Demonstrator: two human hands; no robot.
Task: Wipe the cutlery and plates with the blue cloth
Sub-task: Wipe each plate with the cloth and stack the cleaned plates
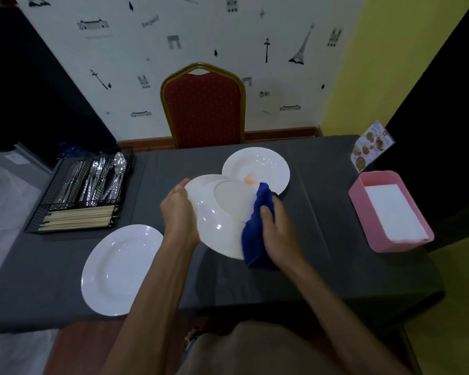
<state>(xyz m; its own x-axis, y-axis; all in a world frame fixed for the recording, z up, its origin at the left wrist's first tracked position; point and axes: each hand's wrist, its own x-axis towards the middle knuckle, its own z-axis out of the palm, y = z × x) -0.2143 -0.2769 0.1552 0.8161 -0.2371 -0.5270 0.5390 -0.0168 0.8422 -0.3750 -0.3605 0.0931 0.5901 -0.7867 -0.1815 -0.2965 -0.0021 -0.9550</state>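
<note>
Centre of frame: the left hand (pixel 178 209) gripped the tilted white plate (pixel 220 226) by its left rim. The right hand (pixel 278 231), fingers curled, held the blue cloth (pixel 255 244) against its right edge. Cutlery (pixel 98 177) lay in the wire tray (pixel 49 190), left of frame.

left hand (pixel 177 205) gripping a tilted plate (pixel 220 220) by its rim, underside up, right hand (pixel 275 228) pressing blue cloth (pixel 255 239) on it, two more plates on the table (pixel 322 212)
</note>
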